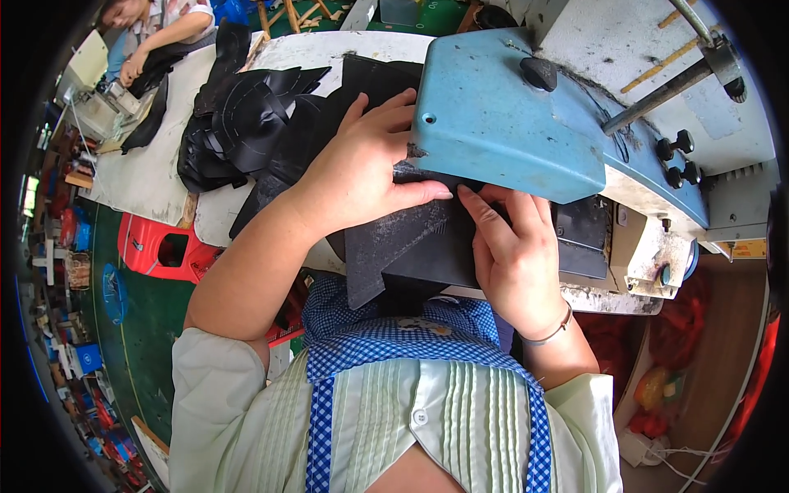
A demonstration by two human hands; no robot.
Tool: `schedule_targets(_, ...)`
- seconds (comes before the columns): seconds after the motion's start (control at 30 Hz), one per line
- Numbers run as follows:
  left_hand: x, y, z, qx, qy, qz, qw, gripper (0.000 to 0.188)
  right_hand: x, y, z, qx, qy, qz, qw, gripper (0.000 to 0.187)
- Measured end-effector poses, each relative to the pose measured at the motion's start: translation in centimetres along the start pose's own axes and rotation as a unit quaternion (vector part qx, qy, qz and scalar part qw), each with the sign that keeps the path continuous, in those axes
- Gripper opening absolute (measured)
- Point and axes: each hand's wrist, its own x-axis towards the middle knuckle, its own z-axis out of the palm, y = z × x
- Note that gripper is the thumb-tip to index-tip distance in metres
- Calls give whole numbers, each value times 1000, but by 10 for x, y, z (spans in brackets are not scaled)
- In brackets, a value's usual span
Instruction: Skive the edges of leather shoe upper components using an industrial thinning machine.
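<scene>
A flat black leather-like piece (394,251) with a pointed lower corner lies under the light blue head (501,115) of a sewing-type machine. My left hand (370,164) rests over its far left side, fingers spread and the thumb stretched along the material; some fingertips pass behind the machine head. From the near side, my right hand (514,255) lies on the same piece, fingers extended, with the index tip close to my left thumb. The machine head hides the other right fingertips and the spot where the machine meets the material.
A heap of black cut pieces (238,123) lies on the white worktable (320,51) to the left. A red plastic stool (152,246) stands below. Another person (168,37) works at a machine at the far left. Black knobs (678,160) and a metal rod (657,99) project at right.
</scene>
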Motion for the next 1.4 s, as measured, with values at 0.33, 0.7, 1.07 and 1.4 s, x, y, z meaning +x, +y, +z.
schedule_targets(0.33, 16, -18, -2, -9, -26, -49, 998, 48, -2, 3, 2, 9, -5, 16, 1000, 42)
schedule_targets(0.7, -30, -8, -23, 136, -10, 37, 990, 41, -5, 9, -8, 132, -25, -36, 990, 58)
schedule_targets(1.07, -87, 1, -36, -210, 11, 57, 976, 19, -17, -45, 28, 41, 5, -234, 971, 35)
schedule_targets(1.4, -157, -108, -34, -267, 383, -349, 813, 17, -44, -32, 113, -24, -46, -314, 948, 41)
